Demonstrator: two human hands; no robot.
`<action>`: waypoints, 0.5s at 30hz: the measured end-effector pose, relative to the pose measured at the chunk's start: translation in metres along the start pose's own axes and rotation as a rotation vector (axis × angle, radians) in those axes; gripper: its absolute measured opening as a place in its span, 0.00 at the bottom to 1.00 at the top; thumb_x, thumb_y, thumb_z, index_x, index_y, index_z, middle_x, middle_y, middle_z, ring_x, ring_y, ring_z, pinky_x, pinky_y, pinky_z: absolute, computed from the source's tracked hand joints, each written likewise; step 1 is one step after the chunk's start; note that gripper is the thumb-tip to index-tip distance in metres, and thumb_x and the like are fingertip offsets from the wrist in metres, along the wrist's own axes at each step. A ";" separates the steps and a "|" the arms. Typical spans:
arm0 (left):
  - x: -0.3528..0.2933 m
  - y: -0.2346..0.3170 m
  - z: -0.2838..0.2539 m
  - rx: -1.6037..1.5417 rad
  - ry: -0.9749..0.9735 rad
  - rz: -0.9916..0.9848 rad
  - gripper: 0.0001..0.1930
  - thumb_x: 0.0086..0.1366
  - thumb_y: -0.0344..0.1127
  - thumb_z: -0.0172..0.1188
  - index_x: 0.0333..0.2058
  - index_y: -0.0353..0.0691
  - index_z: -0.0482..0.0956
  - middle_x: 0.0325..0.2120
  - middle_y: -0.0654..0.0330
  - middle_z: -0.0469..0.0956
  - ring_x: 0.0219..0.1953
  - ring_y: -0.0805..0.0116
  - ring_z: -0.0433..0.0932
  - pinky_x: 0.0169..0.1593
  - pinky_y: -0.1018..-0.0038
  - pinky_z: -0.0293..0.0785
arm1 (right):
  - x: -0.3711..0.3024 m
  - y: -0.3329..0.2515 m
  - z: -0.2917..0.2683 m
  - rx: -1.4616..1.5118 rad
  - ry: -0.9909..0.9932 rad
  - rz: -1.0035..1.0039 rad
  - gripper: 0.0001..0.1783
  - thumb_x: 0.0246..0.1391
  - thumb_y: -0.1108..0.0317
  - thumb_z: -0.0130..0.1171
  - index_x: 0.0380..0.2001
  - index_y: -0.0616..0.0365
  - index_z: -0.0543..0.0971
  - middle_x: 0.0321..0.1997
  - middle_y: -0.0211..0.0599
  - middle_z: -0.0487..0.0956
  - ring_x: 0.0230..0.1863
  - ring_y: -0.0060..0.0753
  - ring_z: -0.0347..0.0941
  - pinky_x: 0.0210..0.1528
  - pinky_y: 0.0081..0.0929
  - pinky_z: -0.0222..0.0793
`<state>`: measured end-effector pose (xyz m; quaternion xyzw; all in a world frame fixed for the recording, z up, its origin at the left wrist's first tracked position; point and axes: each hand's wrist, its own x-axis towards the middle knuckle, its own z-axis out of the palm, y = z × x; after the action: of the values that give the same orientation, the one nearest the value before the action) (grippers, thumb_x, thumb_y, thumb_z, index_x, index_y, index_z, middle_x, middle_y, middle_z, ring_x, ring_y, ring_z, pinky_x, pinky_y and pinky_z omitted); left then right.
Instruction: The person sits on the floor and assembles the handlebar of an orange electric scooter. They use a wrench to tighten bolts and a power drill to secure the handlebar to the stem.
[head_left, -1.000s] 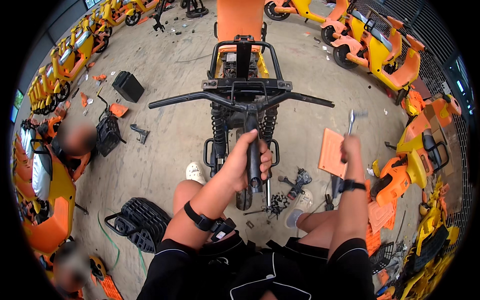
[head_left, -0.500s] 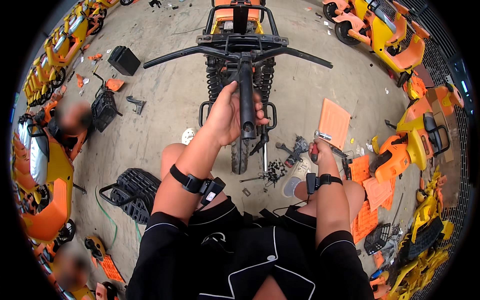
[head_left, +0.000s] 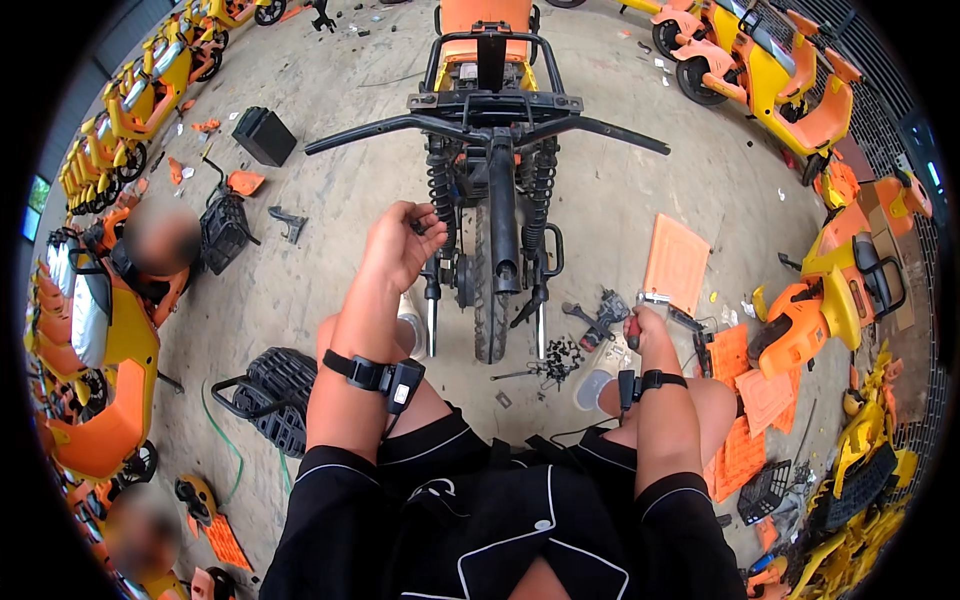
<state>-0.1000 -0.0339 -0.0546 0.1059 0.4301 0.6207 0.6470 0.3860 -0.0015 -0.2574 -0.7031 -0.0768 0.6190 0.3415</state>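
Note:
My left hand [head_left: 405,245] is raised beside the scooter's left shock absorber, apart from the frame. Its fingers curl round a small dark piece [head_left: 418,228] whose kind I cannot make out. My right hand [head_left: 648,326], low on the right, grips the red handle of what looks like a ratchet wrench [head_left: 654,297] with a silver head. In front of me stands a stripped scooter frame [head_left: 502,190], its black tube pointing toward me. Bare handlebars [head_left: 385,127] spread to both sides above the front wheel [head_left: 485,330].
A dark power tool [head_left: 606,312] and a pile of small bolts [head_left: 560,360] lie near my right foot. An orange panel [head_left: 676,262] is beyond my right hand. A black crate [head_left: 275,395] lies left; a black battery [head_left: 264,136] stands farther off. Yellow-orange scooters [head_left: 100,410] line both sides.
My left hand has let go of the black tube and moved left, now with a small dark piece in its fingers. The right hand keeps hold of the wrench.

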 end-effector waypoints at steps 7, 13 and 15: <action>-0.001 -0.009 0.023 0.115 -0.134 0.027 0.19 0.69 0.22 0.47 0.57 0.22 0.65 0.45 0.50 0.74 0.43 0.61 0.77 0.52 0.68 0.79 | 0.033 0.012 -0.004 0.116 -0.103 0.150 0.04 0.51 0.75 0.52 0.31 0.58 0.68 0.22 0.34 0.71 0.17 0.27 0.70 0.18 0.22 0.73; 0.008 -0.009 0.026 0.109 -0.142 0.018 0.16 0.74 0.31 0.50 0.54 0.26 0.69 0.40 0.55 0.77 0.37 0.68 0.80 0.47 0.72 0.83 | 0.085 0.062 0.018 -0.415 -0.045 -0.069 0.08 0.50 0.72 0.54 0.18 0.61 0.74 0.14 0.40 0.72 0.15 0.40 0.71 0.20 0.37 0.69; 0.011 -0.006 0.037 0.156 -0.162 0.030 0.16 0.75 0.38 0.51 0.50 0.29 0.72 0.34 0.60 0.78 0.33 0.71 0.79 0.40 0.72 0.82 | 0.108 0.078 0.015 -0.605 0.049 -0.209 0.13 0.50 0.70 0.53 0.16 0.65 0.77 0.14 0.48 0.75 0.17 0.48 0.75 0.22 0.42 0.71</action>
<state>-0.0718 -0.0109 -0.0403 0.2123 0.4217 0.5841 0.6602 0.3713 0.0027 -0.3903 -0.7758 -0.3208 0.5124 0.1805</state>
